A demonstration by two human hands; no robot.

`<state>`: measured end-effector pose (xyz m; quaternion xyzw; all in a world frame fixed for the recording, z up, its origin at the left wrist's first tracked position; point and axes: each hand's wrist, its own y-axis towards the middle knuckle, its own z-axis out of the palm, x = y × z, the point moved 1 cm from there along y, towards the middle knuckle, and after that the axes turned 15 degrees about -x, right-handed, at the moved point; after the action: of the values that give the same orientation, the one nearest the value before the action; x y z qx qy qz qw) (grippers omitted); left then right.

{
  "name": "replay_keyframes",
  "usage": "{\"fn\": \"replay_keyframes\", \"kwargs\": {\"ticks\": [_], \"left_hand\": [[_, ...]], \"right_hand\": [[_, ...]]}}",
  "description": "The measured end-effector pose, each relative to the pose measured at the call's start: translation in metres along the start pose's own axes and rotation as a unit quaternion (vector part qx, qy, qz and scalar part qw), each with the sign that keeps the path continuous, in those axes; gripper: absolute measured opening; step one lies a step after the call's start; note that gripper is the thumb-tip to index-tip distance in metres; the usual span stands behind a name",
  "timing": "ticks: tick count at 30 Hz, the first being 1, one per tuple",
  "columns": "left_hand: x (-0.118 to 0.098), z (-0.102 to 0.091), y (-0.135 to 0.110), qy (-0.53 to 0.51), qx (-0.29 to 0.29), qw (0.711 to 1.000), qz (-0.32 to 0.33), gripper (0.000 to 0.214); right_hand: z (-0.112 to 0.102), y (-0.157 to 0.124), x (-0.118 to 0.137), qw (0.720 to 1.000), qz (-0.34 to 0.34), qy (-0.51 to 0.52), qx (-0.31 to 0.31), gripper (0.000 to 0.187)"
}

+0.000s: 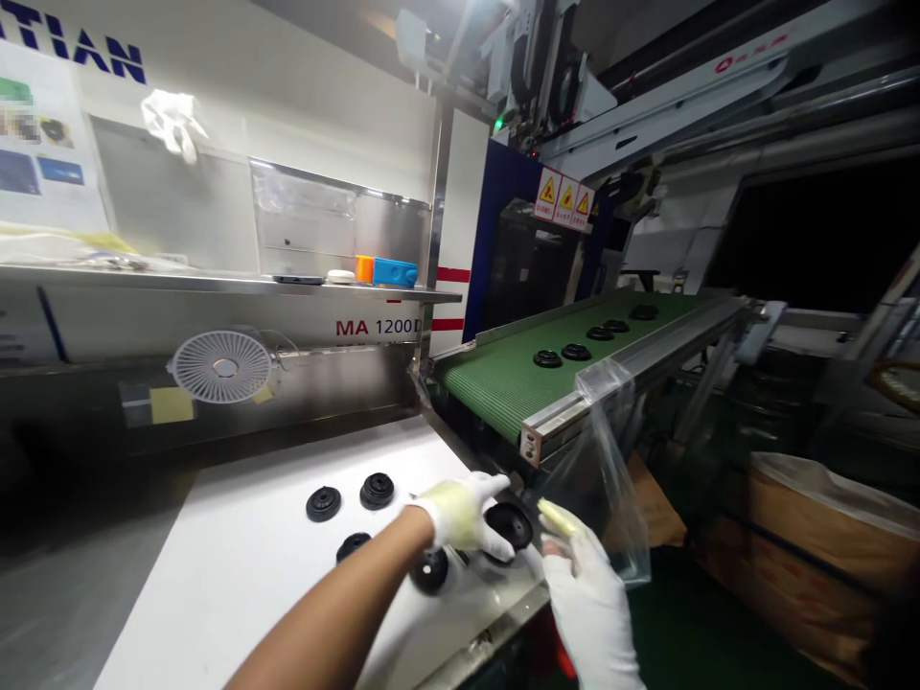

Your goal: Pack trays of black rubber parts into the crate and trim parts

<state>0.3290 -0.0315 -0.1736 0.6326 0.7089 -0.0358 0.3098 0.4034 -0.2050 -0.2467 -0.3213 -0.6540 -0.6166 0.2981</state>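
Note:
My left hand, in a white glove with a yellowish patch, reaches over the right end of the white work surface. Its thumb and fingers are closed around a black ribbed round part. Just to the right of that part is my right hand, also gloved, fingers stretched out and holding nothing I can see. More black round parts lie on the white surface: one at the left, one behind it, and others partly hidden by my left forearm.
A green conveyor belt carries several black round parts. From its metal side rail hangs a clear plastic bag, beside my right hand. A lined cardboard box stands at right. A small white fan sits below a metal shelf.

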Motion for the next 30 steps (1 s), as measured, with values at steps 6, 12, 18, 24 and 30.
{"fn": "replay_keyframes", "kwargs": {"ticks": [6,12,18,24,30], "left_hand": [[0.107,-0.069,-0.086,-0.027,-0.215,0.952,-0.218,0.061],[0.165,-0.066,-0.133,0.057,-0.227,0.933,-0.273,0.06],[0.174,-0.06,-0.123,0.077,-0.189,0.95,-0.238,0.04],[0.176,-0.067,-0.145,0.058,-0.22,0.947,-0.228,0.036],[0.122,-0.092,-0.181,-0.09,-0.276,0.94,-0.178,0.087]], "right_hand": [[0.051,-0.028,0.04,0.911,-0.086,-0.102,0.39,0.058],[0.108,-0.035,0.052,0.813,-0.222,-0.203,0.499,0.076],[0.122,-0.023,0.055,0.811,-0.193,-0.214,0.509,0.057],[0.143,0.001,0.081,0.874,-0.063,-0.106,0.47,0.066],[0.168,-0.026,0.121,0.849,0.156,0.163,0.478,0.053]]}}
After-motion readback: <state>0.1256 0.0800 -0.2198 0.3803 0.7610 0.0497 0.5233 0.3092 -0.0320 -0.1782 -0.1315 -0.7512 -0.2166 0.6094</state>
